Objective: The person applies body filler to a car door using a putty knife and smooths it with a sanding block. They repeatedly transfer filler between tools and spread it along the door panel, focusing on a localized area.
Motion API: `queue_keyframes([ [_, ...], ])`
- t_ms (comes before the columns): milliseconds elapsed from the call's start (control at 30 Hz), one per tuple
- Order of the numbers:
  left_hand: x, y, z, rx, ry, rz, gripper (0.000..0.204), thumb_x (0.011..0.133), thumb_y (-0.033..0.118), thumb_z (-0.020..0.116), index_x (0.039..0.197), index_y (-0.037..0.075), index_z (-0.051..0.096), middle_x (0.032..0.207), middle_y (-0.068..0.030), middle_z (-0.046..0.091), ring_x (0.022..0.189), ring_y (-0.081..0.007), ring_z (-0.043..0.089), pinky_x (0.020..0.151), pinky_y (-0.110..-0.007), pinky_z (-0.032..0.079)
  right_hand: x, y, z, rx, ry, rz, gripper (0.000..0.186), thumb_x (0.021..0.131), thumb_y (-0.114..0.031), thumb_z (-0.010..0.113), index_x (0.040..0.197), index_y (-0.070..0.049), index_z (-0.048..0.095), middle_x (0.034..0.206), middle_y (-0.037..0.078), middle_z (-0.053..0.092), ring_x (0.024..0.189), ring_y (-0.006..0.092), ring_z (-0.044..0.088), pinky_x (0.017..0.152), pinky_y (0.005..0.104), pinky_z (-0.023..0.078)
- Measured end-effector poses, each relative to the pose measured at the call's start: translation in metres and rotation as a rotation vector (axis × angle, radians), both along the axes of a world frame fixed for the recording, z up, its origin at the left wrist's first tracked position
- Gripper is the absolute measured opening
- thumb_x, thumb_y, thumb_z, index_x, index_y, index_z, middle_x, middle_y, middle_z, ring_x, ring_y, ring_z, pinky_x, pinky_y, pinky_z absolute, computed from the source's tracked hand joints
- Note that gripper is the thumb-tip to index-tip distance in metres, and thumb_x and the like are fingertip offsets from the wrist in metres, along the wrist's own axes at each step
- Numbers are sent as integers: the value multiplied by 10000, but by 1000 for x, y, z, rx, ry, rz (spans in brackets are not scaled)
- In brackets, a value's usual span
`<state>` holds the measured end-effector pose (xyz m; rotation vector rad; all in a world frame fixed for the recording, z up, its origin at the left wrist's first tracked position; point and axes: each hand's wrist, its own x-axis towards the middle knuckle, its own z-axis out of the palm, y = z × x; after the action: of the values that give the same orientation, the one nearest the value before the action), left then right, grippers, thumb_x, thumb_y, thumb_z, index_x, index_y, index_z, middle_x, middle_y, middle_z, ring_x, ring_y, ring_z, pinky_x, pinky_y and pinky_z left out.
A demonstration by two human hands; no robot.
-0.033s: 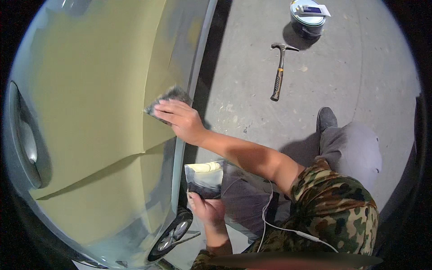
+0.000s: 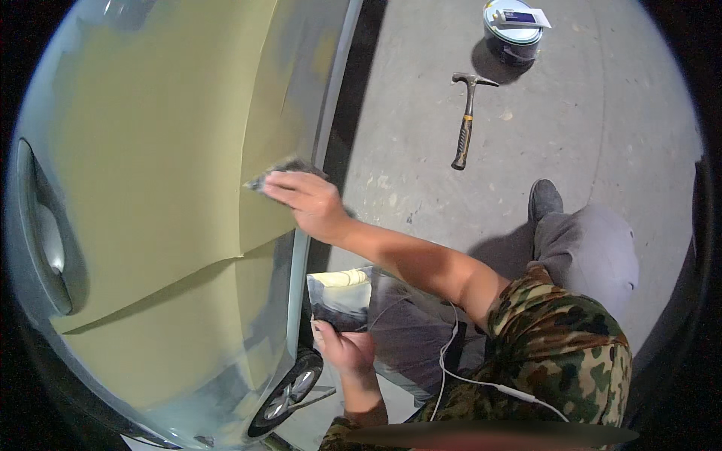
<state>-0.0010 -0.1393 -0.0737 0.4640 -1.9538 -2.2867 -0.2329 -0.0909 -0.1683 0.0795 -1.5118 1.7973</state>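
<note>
While we crouch beside the car panel (image 2: 150, 188), our right hand (image 2: 308, 201) lies flat against its yellowish filler coat, fingers stretched nearly straight and pointing left, pressing a dark grey sanding pad (image 2: 282, 167) onto the surface. The pad sits under and just beyond the fingertips, on the far-left side of the hand, its long axis running roughly left to right along the panel, close to the vertical seam where the yellowish area meets the bare grey edge strip. So this hand is open rather than curled; it holds the pad by pressure against the panel, not by a closed grasp.

Our left hand (image 2: 342, 347) is nearer to us and lower, well apart from the pad. Its fingers are closed around the lower edge of a flat board (image 2: 340, 299) that carries a smear of pale filler on its far side and a dark patch on the near part. Of the 2 hands, the right is plainly the one on the pad.

On the concrete floor (image 2: 421, 150) to the far right lie 1 hammer (image 2: 466, 120) and 1 tin (image 2: 513, 30), both well apart from either hand. A small wheel (image 2: 289, 387) shows just left of the left hand.
</note>
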Motion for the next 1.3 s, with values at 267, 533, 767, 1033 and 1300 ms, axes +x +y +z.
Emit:
queue_keyframes([
  [267, -22, 3, 9, 106, 81, -88, 524, 1141, 350, 473, 1525, -6, 443, 1546, -161, 521, 1406, -326, 523, 1212, -516, 384, -150, 130, -4, -269, -152, -348, 309, 953, -45, 657, 1239, -80, 769, 1259, 160, 740, 1199, 331, 695, 1022, 403, 546],
  [533, -19, -9, 8, 59, 87, -50, 520, 1145, 335, 465, 1521, -23, 432, 1546, -166, 518, 1396, -322, 534, 1212, -516, 390, -197, 115, 7, -248, -156, -364, 291, 976, -130, 651, 1229, -177, 786, 1239, 123, 744, 1140, 338, 700, 997, 422, 549],
  [767, -6, -30, -6, -4, 85, -44, 540, 1154, 365, 424, 1527, -24, 407, 1530, -179, 520, 1397, -329, 532, 1200, -518, 407, -94, 50, 23, -154, -86, -235, 396, 894, 3, 673, 1244, -152, 774, 1255, 147, 733, 1182, 368, 690, 1038, 403, 538],
  [1033, 17, -60, -16, 61, 78, -117, 584, 1140, 427, 433, 1551, 15, 384, 1561, -181, 482, 1407, -356, 523, 1190, -537, 419, -19, -15, 27, -89, -94, -198, 531, 795, 58, 608, 1200, -229, 798, 1280, 60, 725, 1283, 348, 634, 1100, 559, 446],
  [1300, 32, -69, -17, 99, 104, -167, 633, 1130, 469, 431, 1572, 22, 367, 1562, -179, 485, 1407, -358, 522, 1191, -534, 417, 29, -49, 23, -24, -63, -135, 570, 802, 101, 626, 1222, -245, 795, 1321, 53, 702, 1334, 346, 619, 1144, 614, 413],
])
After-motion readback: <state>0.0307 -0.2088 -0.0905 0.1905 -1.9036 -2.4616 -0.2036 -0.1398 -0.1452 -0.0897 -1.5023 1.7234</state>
